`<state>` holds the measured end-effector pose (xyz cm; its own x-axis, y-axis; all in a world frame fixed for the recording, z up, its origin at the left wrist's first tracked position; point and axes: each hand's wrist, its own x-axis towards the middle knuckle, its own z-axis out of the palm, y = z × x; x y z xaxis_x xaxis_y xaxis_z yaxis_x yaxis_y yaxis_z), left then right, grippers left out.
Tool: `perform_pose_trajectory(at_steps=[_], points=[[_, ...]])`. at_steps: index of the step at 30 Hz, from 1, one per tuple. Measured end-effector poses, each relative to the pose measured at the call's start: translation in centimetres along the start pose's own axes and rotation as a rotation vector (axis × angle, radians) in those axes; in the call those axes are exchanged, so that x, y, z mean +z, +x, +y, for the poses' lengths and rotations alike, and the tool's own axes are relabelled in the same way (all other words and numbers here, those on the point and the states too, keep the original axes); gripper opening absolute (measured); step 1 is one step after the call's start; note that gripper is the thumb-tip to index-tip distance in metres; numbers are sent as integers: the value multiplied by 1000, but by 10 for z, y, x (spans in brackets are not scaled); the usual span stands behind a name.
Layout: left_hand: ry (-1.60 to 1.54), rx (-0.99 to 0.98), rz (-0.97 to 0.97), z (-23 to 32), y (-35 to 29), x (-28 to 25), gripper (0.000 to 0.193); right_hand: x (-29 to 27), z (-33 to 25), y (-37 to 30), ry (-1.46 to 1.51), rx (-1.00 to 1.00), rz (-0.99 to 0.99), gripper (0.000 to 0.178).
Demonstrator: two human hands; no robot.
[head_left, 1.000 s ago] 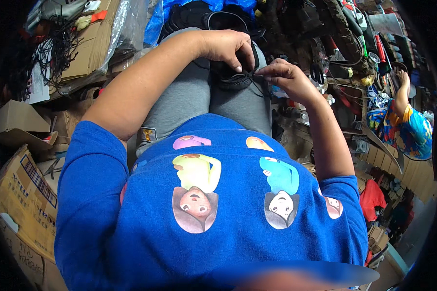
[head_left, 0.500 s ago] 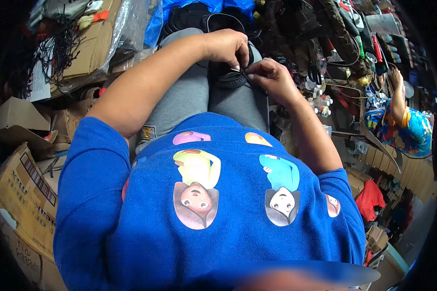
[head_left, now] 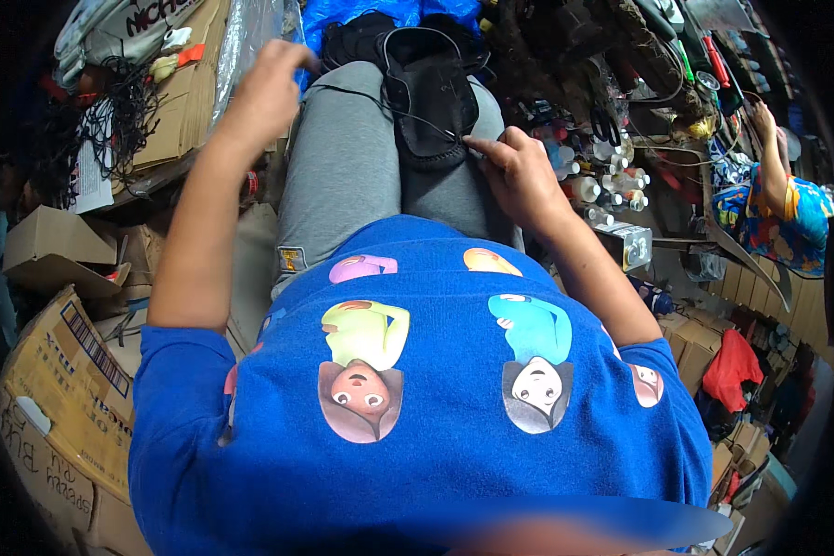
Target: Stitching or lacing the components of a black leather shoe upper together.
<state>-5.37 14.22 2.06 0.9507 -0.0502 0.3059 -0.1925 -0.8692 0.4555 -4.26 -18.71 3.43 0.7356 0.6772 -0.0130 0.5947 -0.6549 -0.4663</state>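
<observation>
A black shoe upper (head_left: 429, 93) with an oval opening and a ridged, stitched near edge lies across my grey-trousered thighs. My right hand (head_left: 519, 171) grips its near right edge between thumb and forefinger. From that edge a black thread (head_left: 366, 94) runs leftward over my left thigh. My left hand (head_left: 271, 88) is raised off to the left, fingers curled closed at the thread's far end. Whether a needle is between those fingers is too small to make out.
More black pieces (head_left: 352, 37) rest on blue plastic sheeting (head_left: 320, 14) beyond my knees. Left are cardboard boxes (head_left: 60, 246) and tangled black cords (head_left: 125, 116). Several small bottles (head_left: 612, 190) stand right. Farther right is another person's arm (head_left: 771, 162).
My left hand has left the upper and swung out to the left, drawing the thread into a long line. My right hand stays at the upper's edge.
</observation>
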Motion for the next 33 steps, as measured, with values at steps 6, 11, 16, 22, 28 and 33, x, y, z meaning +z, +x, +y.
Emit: perform_pose_trajectory(at_steps=[6,11,16,22,28,33], points=[[-439,-11,-199,77,-37,29,21,6,-3,-11,-188,-7,106,34],[121,184,6,85,-28,48,23,-6,22,2,353,199,-108,41],[-178,182,-103,80,-17,58,27,-16,47,23,404,78,-231,44],[-117,177,-128,83,-15,59,29,-17,52,34,388,16,-267,29],[-133,210,-123,83,-17,60,27,-18,53,34,436,44,-295,27],[-162,215,-151,85,-9,62,25,-17,49,36,535,150,-333,29]])
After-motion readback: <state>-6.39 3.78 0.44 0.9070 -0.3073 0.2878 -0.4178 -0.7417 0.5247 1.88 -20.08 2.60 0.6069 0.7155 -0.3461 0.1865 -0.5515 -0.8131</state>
